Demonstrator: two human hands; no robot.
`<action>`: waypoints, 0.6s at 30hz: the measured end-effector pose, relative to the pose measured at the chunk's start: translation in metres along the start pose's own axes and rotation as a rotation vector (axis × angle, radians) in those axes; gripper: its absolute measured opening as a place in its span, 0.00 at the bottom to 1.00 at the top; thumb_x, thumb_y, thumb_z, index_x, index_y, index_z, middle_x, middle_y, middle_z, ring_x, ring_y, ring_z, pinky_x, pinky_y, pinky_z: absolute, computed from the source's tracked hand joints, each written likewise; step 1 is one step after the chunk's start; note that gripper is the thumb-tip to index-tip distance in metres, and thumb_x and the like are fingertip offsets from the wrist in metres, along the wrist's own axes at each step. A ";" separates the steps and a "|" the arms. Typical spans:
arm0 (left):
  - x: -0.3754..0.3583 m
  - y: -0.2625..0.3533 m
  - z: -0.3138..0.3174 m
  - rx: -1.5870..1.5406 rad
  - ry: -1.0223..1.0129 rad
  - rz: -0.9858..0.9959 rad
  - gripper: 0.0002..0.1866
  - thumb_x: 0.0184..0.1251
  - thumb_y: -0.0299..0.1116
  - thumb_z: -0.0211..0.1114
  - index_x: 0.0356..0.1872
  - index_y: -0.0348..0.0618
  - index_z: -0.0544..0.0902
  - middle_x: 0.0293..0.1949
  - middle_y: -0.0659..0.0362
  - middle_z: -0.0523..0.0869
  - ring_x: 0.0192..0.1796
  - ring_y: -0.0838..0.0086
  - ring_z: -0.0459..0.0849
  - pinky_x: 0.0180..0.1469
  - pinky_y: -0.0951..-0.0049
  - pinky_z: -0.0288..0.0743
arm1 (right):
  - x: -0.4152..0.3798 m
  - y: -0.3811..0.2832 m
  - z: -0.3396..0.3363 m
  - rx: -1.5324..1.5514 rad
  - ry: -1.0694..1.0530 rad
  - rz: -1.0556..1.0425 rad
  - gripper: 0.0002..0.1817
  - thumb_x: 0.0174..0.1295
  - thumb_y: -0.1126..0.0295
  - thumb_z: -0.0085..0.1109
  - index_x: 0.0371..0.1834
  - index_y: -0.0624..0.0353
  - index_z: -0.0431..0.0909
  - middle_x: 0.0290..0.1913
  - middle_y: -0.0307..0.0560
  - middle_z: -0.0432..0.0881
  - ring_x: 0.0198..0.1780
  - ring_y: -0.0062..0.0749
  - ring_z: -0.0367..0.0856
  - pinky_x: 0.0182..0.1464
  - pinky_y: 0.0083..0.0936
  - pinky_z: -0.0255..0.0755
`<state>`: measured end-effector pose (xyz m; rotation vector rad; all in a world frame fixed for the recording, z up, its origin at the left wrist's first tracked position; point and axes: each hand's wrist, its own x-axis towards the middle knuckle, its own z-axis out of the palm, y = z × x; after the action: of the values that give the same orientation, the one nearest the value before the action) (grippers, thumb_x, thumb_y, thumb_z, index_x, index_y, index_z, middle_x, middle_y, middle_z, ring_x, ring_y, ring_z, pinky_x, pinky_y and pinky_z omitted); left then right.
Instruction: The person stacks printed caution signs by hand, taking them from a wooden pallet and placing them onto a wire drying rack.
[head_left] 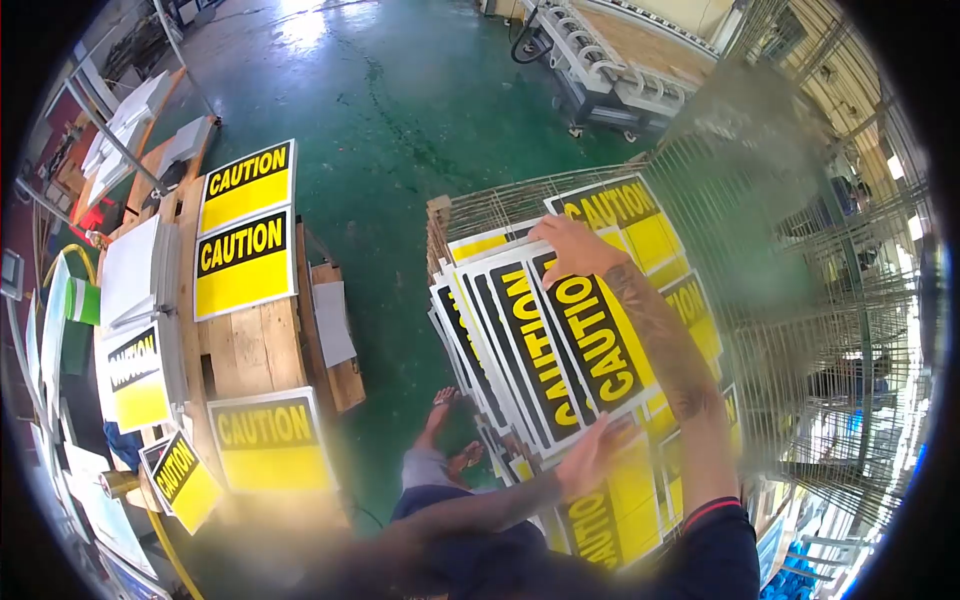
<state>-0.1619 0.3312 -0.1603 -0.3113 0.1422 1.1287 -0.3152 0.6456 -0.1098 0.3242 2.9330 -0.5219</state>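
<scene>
Overlapping yellow and black caution signs (532,345) lie fanned out on a wire rack. At the top edge of the uppermost sign (598,345), my right hand (578,248) has its fingers bent round the edge and its thumb on the sign's face. My left hand (597,458) is at the bottom edge of the same sign; its fingers are smeared by motion, so its grip cannot be made out. More caution signs lie under my right forearm and below my left hand.
To the left, a wooden pallet table (250,345) bears caution signs (243,262) and stacks of white sheets (132,268). Tall wire racks (830,300) stand at the right. A wheeled machine (610,75) is at the back. Green floor (400,150) runs between them.
</scene>
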 end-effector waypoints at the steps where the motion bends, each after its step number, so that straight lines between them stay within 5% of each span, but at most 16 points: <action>1: 0.005 -0.001 -0.012 -0.026 0.024 -0.067 0.45 0.86 0.63 0.48 0.84 0.33 0.53 0.82 0.50 0.64 0.83 0.65 0.67 0.83 0.55 0.66 | 0.001 -0.001 0.000 -0.012 0.011 0.001 0.44 0.41 0.59 0.88 0.64 0.59 0.78 0.63 0.51 0.77 0.68 0.51 0.74 0.72 0.42 0.70; 5: -0.013 0.004 0.007 -0.113 0.115 0.037 0.47 0.84 0.60 0.55 0.85 0.32 0.50 0.83 0.50 0.62 0.82 0.64 0.68 0.81 0.60 0.70 | -0.005 -0.003 0.007 0.001 0.102 -0.039 0.44 0.40 0.56 0.89 0.63 0.58 0.80 0.62 0.50 0.78 0.68 0.51 0.74 0.72 0.43 0.70; 14: -0.009 -0.024 0.009 -0.155 0.145 0.220 0.27 0.84 0.47 0.63 0.73 0.46 0.68 0.84 0.63 0.63 0.80 0.67 0.72 0.73 0.68 0.79 | -0.024 -0.010 0.012 0.024 0.135 -0.046 0.51 0.42 0.49 0.89 0.72 0.56 0.78 0.68 0.55 0.75 0.71 0.56 0.70 0.76 0.46 0.66; 18: -0.003 -0.027 0.002 -0.154 0.210 0.186 0.30 0.83 0.46 0.64 0.76 0.47 0.66 0.84 0.64 0.63 0.78 0.68 0.74 0.70 0.74 0.82 | -0.030 -0.011 0.016 -0.050 0.160 -0.060 0.55 0.41 0.46 0.88 0.75 0.54 0.75 0.70 0.55 0.75 0.72 0.56 0.70 0.76 0.48 0.65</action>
<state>-0.1392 0.3189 -0.1535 -0.5631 0.2754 1.2926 -0.2869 0.6244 -0.1163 0.2852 3.1128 -0.4486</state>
